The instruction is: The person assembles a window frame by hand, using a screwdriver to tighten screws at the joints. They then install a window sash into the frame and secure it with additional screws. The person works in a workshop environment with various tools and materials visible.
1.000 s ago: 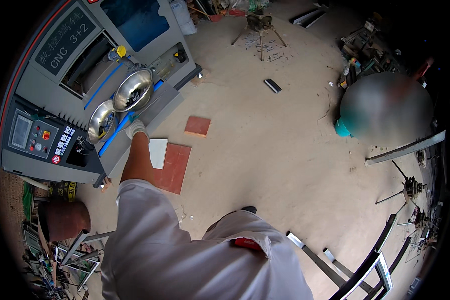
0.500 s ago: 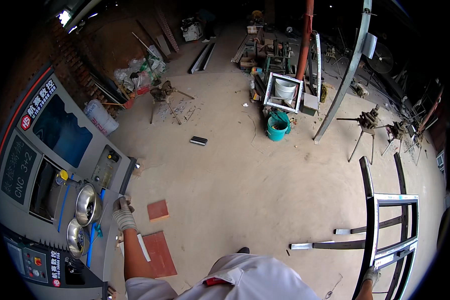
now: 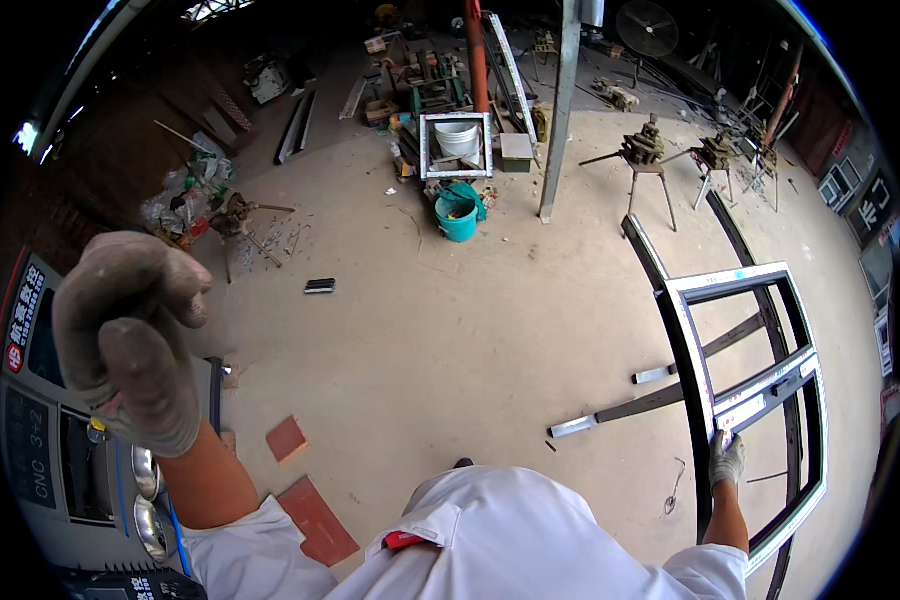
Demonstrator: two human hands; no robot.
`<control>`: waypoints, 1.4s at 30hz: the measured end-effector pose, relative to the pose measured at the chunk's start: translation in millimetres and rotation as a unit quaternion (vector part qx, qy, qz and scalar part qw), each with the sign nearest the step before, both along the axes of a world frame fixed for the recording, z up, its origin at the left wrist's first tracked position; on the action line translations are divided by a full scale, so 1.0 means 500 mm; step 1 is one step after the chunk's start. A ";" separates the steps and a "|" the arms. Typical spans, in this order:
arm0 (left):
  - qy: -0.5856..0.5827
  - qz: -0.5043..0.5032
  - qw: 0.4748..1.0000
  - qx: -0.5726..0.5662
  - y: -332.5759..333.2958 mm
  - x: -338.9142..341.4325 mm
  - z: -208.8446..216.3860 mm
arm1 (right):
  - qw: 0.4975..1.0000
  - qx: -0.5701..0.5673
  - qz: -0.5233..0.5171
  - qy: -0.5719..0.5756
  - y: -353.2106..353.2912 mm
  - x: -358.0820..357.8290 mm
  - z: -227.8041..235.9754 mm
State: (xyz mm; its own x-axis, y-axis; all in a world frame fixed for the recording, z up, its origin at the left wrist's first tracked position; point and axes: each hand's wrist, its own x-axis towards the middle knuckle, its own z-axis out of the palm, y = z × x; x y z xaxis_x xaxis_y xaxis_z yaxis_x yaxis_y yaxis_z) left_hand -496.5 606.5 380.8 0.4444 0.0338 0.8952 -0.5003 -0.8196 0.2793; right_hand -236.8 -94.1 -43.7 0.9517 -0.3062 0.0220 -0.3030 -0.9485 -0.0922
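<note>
My left hand [image 3: 135, 345], in a soiled grey work glove, is raised high at the left, above the grey machine. Its fingers are curled together, and whatever they may hold is hidden. At the right, my gloved right hand [image 3: 727, 460] is closed on the middle crossbar of a window frame [image 3: 705, 380]. This frame is dark with pale edges and has rectangular openings. It lies across a rack of dark metal bars [image 3: 640, 402] with silvery ends. A black fitting [image 3: 788, 384] sits on the crossbar, right of my hand.
Steel bowls [image 3: 153, 527] stand on the grey machine [image 3: 32, 400]. Reddish boards [image 3: 315, 522] lie on the floor near my left. Ahead are a teal bucket [image 3: 457, 220], a steel post [image 3: 560, 120] and tripod stands [image 3: 645, 155].
My left hand has risen from beside the bowls at the machine's edge to high in front of me. My right hand stays on the window frame. The whole view has turned rightward.
</note>
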 end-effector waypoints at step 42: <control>0.210 -0.391 0.766 0.464 -0.366 0.737 -0.055 | 0.996 0.069 -0.006 0.051 0.053 0.039 0.106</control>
